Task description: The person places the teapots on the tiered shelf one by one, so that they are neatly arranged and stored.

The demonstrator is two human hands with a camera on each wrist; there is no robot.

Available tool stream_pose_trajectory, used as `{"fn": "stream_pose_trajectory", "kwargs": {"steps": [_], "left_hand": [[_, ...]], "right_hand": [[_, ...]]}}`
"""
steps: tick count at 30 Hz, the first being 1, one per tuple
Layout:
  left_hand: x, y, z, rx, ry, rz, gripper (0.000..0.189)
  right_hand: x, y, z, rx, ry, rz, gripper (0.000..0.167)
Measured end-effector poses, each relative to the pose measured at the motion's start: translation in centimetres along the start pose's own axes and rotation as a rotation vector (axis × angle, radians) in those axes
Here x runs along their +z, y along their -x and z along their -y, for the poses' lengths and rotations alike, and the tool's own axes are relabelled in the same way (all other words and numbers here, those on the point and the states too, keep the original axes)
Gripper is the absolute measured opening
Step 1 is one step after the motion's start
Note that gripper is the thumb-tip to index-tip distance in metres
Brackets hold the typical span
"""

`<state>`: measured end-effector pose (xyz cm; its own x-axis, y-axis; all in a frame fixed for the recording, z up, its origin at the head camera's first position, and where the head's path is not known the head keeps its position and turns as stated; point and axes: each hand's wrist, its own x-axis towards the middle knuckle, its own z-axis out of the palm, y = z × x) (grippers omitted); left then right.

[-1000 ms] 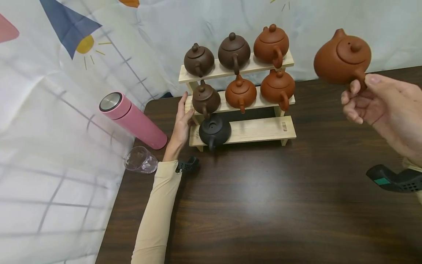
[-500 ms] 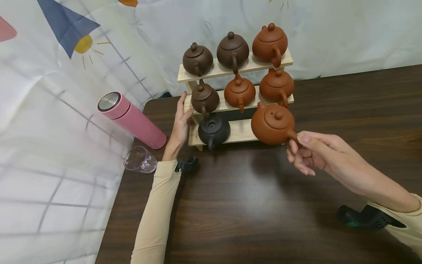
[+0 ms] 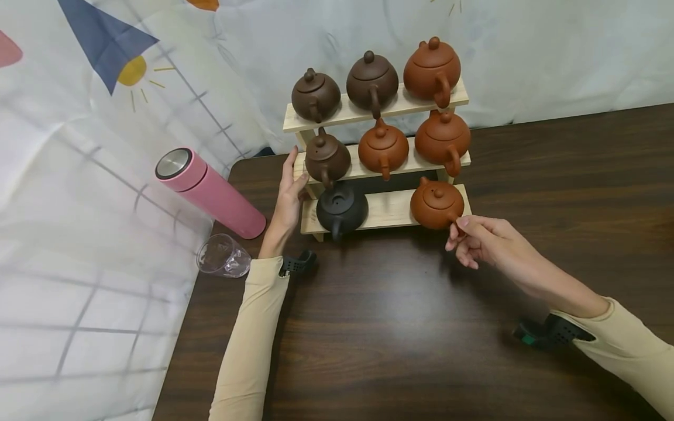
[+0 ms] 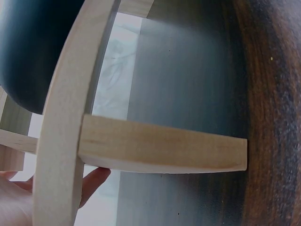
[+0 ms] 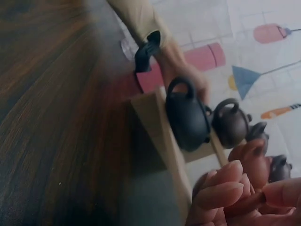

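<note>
An orange-brown clay teapot (image 3: pixel 436 203) is at the right end of the bottom board of a three-tier wooden rack (image 3: pixel 388 209). My right hand (image 3: pixel 487 241) pinches its handle between thumb and fingers. In the right wrist view the curled fingers (image 5: pixel 220 189) hide most of that teapot. At the rack's left end, my left hand (image 3: pixel 286 204) holds the middle tier, thumb in front. One fingertip (image 4: pixel 98 179) shows beside the wooden leg in the left wrist view. A black teapot (image 3: pixel 342 209) sits at the left of the bottom board.
Dark brown teapots (image 3: pixel 371 82) and orange-brown ones (image 3: pixel 383 149) fill the upper two tiers, handles facing me. Left of the rack stand a pink thermos (image 3: pixel 221 199) and a clear glass (image 3: pixel 225 255). A patterned white cloth (image 3: pixel 253 58) hangs behind the dark wooden table (image 3: pixel 368 327).
My right hand has brought the orange-brown teapot from the upper right, leftward and down to the bottom board's right end. The left hand has stayed at the rack.
</note>
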<state>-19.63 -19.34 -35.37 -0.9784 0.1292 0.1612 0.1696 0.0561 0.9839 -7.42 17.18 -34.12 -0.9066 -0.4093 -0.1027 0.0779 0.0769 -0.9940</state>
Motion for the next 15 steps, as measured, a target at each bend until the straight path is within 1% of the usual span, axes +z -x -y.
{"fn": "stream_pose_trajectory", "kwargs": {"steps": [4, 9, 15], "left_hand": [[0.1, 0.0, -0.2, 0.001, 0.006, 0.0, 0.069], [0.1, 0.0, -0.2, 0.01, 0.009, -0.007, 0.069], [0.1, 0.0, -0.1, -0.02, 0.012, -0.004, 0.07]], "right_hand": [[-0.1, -0.3, -0.1, 0.021, 0.015, -0.02, 0.042], [0.7, -1.0, 0.2, 0.041, 0.043, -0.016, 0.043], [1.7, -1.7, 0.1, 0.028, 0.047, -0.006, 0.041]]}}
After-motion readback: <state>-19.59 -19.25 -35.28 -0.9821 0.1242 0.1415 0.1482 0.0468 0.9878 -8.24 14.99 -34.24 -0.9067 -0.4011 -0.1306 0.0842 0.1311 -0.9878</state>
